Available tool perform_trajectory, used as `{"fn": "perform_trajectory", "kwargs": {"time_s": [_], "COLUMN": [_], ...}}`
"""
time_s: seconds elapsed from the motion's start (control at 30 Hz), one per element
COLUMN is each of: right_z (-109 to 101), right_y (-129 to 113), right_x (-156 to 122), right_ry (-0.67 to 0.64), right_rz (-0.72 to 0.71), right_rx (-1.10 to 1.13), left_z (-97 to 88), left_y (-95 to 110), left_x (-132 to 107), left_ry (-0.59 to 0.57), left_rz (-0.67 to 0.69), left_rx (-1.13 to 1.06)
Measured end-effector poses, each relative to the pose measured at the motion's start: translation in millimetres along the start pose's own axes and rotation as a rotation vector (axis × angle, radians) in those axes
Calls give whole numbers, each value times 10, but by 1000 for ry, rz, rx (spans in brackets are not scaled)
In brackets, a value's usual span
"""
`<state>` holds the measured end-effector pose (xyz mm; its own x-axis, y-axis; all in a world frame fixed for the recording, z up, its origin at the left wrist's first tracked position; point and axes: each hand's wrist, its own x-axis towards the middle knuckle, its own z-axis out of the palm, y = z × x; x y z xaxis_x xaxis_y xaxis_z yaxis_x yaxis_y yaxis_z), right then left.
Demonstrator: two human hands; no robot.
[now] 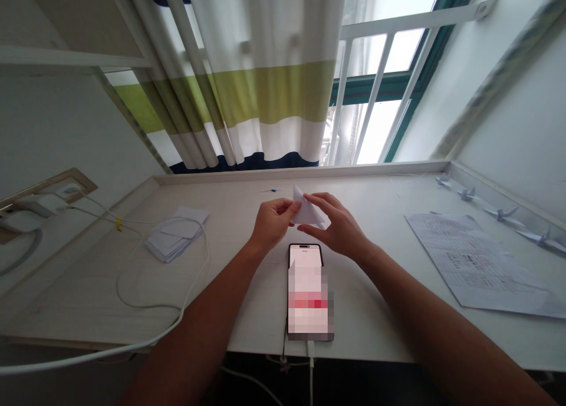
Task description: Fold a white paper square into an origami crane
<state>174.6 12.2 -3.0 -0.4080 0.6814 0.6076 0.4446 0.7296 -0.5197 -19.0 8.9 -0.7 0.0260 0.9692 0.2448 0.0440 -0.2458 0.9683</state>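
Observation:
A piece of white folded paper [306, 213] with a pointed top is held up above the desk between both hands. My left hand [273, 222] pinches its left side between thumb and fingers. On the other side, my right hand [338, 223] has its index finger against the upper slanted edge and its thumb near the bottom, with the paper between them. Just below the hands lies a phone [305, 276], its screen lit and partly pixelated, with a cable plugged into its lower end.
A stack of white paper [177, 235] lies at left, crossed by a white cable [197, 288] from the wall sockets [44, 203]. At right are a printed sheet [477, 258] and several folded paper birds [502, 213]. A small blue-and-white item [271, 190] lies behind my hands.

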Motion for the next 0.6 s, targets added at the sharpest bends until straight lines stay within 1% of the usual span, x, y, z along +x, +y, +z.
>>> {"fn": "perform_trajectory", "kwargs": {"time_s": [0.1,0.2,0.27,0.33,0.47,0.53,0.6], "right_z": [-10,-39,-51,-48,-14,-6,-12], "right_y": [0,3,-8,-24,-51,-58,-59], "right_x": [-4,6,13,18,20,19,20], "right_ry": [-32,-44,-59,-80,-115,-82,-1], "right_rz": [-19,5,36,88,195,254,320], "right_rx": [-29,82,215,381,703,795,814], "left_z": [3,-3,-11,-21,-39,-50,-64], "left_y": [15,54,89,124,168,180,193], "left_x": [-2,-3,-6,-15,-39,-48,-55], "left_ry": [-5,1,-26,-85,-198,-213,-180], "left_rz": [13,67,102,128,131,107,85], "left_rx": [-61,-112,-166,-223,-309,-303,-263]}}
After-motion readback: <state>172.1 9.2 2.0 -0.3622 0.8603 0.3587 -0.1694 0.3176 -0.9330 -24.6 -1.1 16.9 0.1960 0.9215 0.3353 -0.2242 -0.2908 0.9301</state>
